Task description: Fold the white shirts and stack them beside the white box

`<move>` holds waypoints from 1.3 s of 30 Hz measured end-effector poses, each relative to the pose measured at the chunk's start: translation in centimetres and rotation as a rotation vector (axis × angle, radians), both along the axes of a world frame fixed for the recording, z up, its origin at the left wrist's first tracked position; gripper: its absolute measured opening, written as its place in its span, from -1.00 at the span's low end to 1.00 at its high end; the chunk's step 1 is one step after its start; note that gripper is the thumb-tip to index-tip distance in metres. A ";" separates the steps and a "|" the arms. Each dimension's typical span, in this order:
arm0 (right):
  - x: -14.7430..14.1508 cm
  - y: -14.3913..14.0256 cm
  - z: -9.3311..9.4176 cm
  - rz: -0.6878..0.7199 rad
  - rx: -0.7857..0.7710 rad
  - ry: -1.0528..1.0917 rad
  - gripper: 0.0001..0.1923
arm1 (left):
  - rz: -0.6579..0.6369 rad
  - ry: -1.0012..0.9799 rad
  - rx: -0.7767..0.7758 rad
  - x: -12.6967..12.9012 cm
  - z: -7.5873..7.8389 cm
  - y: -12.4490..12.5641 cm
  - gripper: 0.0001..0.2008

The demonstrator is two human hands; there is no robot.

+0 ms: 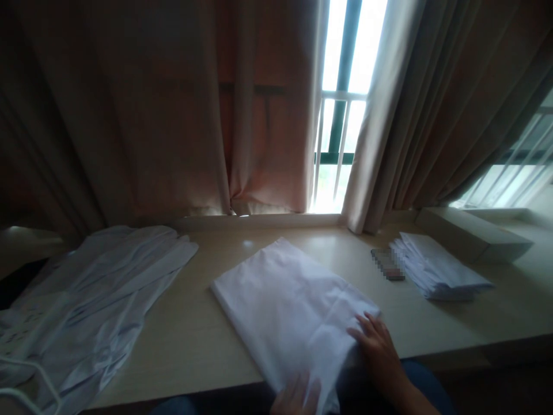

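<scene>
A folded piece of white cloth (294, 300) lies at an angle on the pale tabletop, its near end reaching over the front edge. My right hand (378, 346) rests on the cloth's right corner with the fingers spread on top. At the near end, my left hand (297, 395) lays its fingers over the fabric; it is slightly blurred and cut off by the frame's bottom. Both thumbs are hard to make out. Off to the left spreads a loose heap of white garments (116, 288). A neat stack of folded white cloth (440, 268) sits on the right.
A small blurred-out flat object (389, 265) lies beside the stack. Behind it stands a long pale box (473, 233). White hangers (32, 374) show at the lower left. Curtains (173, 115) hang along the table's back, partly open at a window (341, 127). The table's front edge (432, 351) is near me.
</scene>
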State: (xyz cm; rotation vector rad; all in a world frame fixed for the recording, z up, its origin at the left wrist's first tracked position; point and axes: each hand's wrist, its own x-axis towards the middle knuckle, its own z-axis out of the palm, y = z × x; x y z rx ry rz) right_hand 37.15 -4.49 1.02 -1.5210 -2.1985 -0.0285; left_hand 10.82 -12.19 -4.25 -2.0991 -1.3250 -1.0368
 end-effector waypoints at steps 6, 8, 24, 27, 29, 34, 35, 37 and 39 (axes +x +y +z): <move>3.4 5.6 1.5 -0.340 -0.155 0.371 -0.56 | -0.023 -0.138 -0.336 12.1 1.6 2.4 -0.61; 5.1 6.9 1.7 -0.521 -0.242 0.555 -0.50 | -0.164 -0.153 -0.436 14.4 2.1 2.9 -0.46; 6.5 -1.5 0.3 -0.670 -0.500 0.269 -0.29 | 0.530 -0.409 -0.897 -21.3 6.7 8.8 -0.34; 5.8 -1.4 0.4 -0.658 -0.499 0.234 -0.31 | 0.479 -0.516 -0.965 -20.9 6.6 8.8 -0.39; 6.0 -1.5 0.4 -0.654 -0.503 0.295 -0.33 | 0.486 -0.519 -0.961 -20.5 6.9 9.1 -0.40; 7.0 -2.5 0.7 -0.541 -0.532 0.614 -0.33 | 0.456 -0.710 -1.068 -21.6 7.4 10.4 -0.35; 7.0 -2.7 0.8 -0.529 -0.513 0.645 -0.32 | 0.428 -0.787 -1.112 -21.9 7.6 10.4 -0.33; 6.7 -3.0 1.0 -0.535 -0.478 0.703 -0.30 | 0.358 -0.957 -1.204 -22.1 8.3 10.3 -0.29; 6.1 -3.4 1.1 -0.563 -0.507 0.799 -0.24 | 0.279 -1.122 -1.271 -21.8 9.2 9.9 -0.28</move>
